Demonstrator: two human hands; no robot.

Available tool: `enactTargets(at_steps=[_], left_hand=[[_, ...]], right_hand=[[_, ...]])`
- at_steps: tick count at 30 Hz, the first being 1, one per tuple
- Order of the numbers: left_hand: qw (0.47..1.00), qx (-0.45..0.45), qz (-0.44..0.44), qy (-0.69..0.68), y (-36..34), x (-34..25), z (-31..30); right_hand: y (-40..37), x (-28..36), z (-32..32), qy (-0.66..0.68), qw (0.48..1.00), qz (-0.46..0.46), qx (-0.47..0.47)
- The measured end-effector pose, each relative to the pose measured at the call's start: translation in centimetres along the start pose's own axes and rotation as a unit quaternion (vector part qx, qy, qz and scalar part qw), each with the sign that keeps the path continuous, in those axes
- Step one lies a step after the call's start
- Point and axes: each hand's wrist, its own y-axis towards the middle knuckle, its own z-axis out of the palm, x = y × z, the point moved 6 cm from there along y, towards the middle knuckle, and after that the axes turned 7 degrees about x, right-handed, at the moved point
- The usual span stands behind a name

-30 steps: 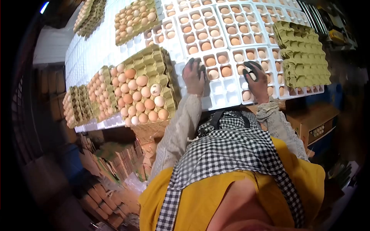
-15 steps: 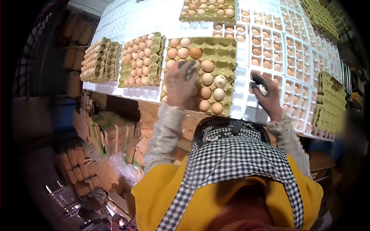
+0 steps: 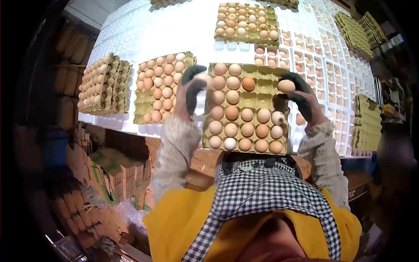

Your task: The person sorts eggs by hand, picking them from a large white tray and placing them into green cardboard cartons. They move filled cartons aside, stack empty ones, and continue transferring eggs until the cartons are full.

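Observation:
A yellow-green pulp egg tray (image 3: 262,74) lies in front of me, with brown and cream eggs in most cups and bare cups at its upper right. Dark coverings show on the fingers of both hands. At the tray's upper left edge, my left hand (image 3: 188,94) is closed on a pale egg (image 3: 204,80) between thumb and fingers. My right hand (image 3: 303,97) grips a light brown egg (image 3: 286,86) over the tray's right edge. One egg (image 3: 278,117) near that edge carries a dark mark.
Left of the main tray stand another part-filled tray (image 3: 146,102) and a tilted stack of filled trays (image 3: 107,102). A filled tray (image 3: 273,22) sits behind. White foam trays (image 3: 323,83) with eggs cover the right side; bare pulp trays (image 3: 367,124) lie there too. Cardboard (image 3: 115,174) stands below left.
My left hand moved off the tray's middle to its left edge with an egg. My right hand rose from the white foam tray with an egg. More lower cups now show eggs; the view shifted.

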Motion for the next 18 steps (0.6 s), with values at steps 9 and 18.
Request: enactTargets(at_steps=[9, 18], left_hand=[[0.602, 0.214, -0.036, 0.768, 8.6, 1.1, 3.4], [0.99, 0.063, -0.04, 0.117, 4.5, -0.4, -3.3]], right_hand=[[7.7, -2.6, 5.0, -0.656, 0.754, 0.024, 0.019], [14.4, -1.5, 2.8, -0.527, 0.845, -0.046, 0.079]])
